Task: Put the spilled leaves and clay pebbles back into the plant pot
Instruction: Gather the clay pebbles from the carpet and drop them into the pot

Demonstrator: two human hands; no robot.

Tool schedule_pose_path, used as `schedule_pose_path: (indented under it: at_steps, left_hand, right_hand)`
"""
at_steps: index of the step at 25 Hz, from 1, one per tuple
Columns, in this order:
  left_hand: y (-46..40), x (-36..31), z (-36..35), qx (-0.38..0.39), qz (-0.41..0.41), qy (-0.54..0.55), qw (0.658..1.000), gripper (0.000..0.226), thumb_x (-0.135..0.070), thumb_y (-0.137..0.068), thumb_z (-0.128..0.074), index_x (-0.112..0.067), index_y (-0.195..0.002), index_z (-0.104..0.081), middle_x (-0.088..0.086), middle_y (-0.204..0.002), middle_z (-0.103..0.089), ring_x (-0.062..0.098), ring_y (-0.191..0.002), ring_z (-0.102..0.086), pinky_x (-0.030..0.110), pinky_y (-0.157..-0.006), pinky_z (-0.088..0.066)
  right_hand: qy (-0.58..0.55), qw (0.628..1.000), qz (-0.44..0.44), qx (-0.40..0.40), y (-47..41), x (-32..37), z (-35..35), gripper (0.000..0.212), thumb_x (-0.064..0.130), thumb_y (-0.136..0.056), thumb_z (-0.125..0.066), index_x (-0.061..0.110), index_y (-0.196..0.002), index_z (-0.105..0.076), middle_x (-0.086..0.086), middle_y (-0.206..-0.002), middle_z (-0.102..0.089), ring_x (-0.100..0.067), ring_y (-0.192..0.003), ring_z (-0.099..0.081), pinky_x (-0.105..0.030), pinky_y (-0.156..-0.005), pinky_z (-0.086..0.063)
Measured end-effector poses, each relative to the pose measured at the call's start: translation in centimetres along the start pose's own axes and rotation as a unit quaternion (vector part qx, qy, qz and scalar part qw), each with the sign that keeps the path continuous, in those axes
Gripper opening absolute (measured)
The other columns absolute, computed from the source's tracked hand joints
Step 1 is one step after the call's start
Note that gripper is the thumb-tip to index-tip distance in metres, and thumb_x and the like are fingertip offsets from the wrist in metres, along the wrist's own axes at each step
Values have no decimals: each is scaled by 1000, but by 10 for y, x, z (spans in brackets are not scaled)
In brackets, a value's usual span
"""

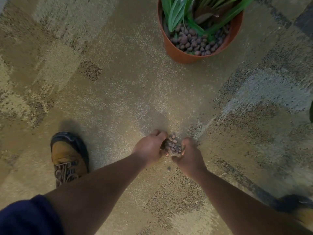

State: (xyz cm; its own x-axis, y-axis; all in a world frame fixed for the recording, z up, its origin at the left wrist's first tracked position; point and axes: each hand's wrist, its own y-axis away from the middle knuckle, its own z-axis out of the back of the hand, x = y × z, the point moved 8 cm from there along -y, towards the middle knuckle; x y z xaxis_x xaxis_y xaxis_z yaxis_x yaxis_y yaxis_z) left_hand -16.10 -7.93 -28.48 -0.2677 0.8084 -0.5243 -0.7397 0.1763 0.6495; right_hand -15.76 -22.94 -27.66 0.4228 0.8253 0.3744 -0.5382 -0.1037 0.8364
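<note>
**Two hands cup a heap of clay pebbles over the carpet**

Both hands are down low over the carpet (118, 92), curled toward each other with a small heap of clay pebbles (173, 144) cradled between them. The left hand (149, 147) curves round the heap from one side, the right hand (190, 156) from the other, fingers bent in around the load; the pebbles in the heap are too many and too small to count. One loose pebble (168, 169) shows just below the hands, near the left wrist; whether it lies on the carpet or is falling I cannot tell.

One plant pot (184, 54), orange-brown, stands well apart from the hands, toward the far edge of the carpet and a little to the right. It is upright, with long green leaves (176, 12) rising out of it and a layer of the same brown pebbles inside.

One tan shoe (68, 158) with laces is planted on the carpet to the left of the left forearm. A second, blurred foot (298, 207) shows at the near right corner. A dark blue sleeve (28, 216) covers the left upper arm.
</note>
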Motion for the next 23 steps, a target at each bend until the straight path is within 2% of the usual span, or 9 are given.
schedule_pose_path:
  at_steps: [3, 5, 8, 10, 15, 17, 19, 21, 23]
  left_hand:
    - [0, -11, -5, -12, -7, -1, 1000, 40, -23, -93, -71, -20, -131, -59, 1, -130, -60, 21, -100, -70, 33, -82, -62]
    - [1, -13, -3, -30, 5, 34, 999, 33, -17, -96, -67, -19, -129, -64, 2, -126, -62, 20, -97, -69, 30, -81, -61]
    - [3, -11, 1, -59, 25, 86, 994, 20, -8, -96, -66, -14, -114, -71, 1, -116, -63, 17, -94, -65, 17, -76, -52]
    - [4, -12, 2, -64, 23, 104, 992, 12, -4, -95, -66, -13, -100, -73, -1, -106, -63, 14, -89, -63, 13, -71, -50]
    - [4, -1, 9, -90, 44, 126, 987, 10, -8, -94, -69, -15, -89, -74, -10, -94, -61, -1, -82, -58, 14, -74, -53]
    - [3, 5, 20, -100, 57, 138, 984, 10, -7, -93, -70, -15, -91, -75, -10, -94, -61, -3, -84, -60, 7, -74, -51]
    - [-1, 2, 39, -112, 54, 148, 981, 11, -4, -92, -71, -14, -91, -75, -7, -96, -64, 2, -86, -63, 11, -75, -54]
    - [-6, -20, 75, -160, 6, 166, 973, 11, -2, -91, -71, -12, -87, -74, -6, -94, -66, 6, -83, -63, 14, -74, -54]
    - [-11, -53, 131, -264, -64, 172, 947, 10, -2, -88, -75, -11, -84, -73, -5, -90, -65, 6, -77, -58, 6, -71, -46]
  right_hand:
    - [-42, 997, -11, -62, -3, 9, -5, 14, 16, -93, -70, 18, -97, -57, 5, -86, -64, -4, -68, -61, -12, -43, -42]
    - [-117, 987, -58, -93, -4, 8, -6, 10, 15, -96, -65, 19, -90, -59, 7, -80, -65, -3, -62, -60, -11, -36, -38]
    - [-214, 965, -116, -100, -2, -2, -10, 9, 10, -93, -68, 18, -97, -65, 4, -87, -71, -9, -75, -68, -17, -52, -50]
    - [-243, 959, -117, -88, 0, -4, -11, 13, 7, -92, -69, 17, -98, -67, 0, -91, -73, -14, -81, -71, -22, -61, -54]
    - [-252, 959, -86, -98, 1, -2, 4, 22, 1, -88, -71, 22, -92, -66, 2, -91, -72, -14, -83, -71, -13, -54, -52]
    - [-249, 961, -68, -100, 1, 5, 15, 20, 1, -88, -71, 18, -97, -67, -2, -92, -71, -17, -83, -71, -15, -55, -53]
    - [-251, 963, -40, -95, 2, 22, 30, 20, 1, -87, -71, 17, -98, -67, -4, -91, -70, -20, -80, -69, -19, -57, -55]
    - [-247, 963, 17, -107, 3, 51, 58, 21, 1, -87, -70, 21, -92, -66, 1, -86, -70, -13, -73, -67, -18, -56, -53]
    - [-241, 953, 101, -152, 5, 92, 101, 28, 3, -84, -71, 30, -85, -65, 10, -80, -70, 1, -66, -64, -14, -54, -51]
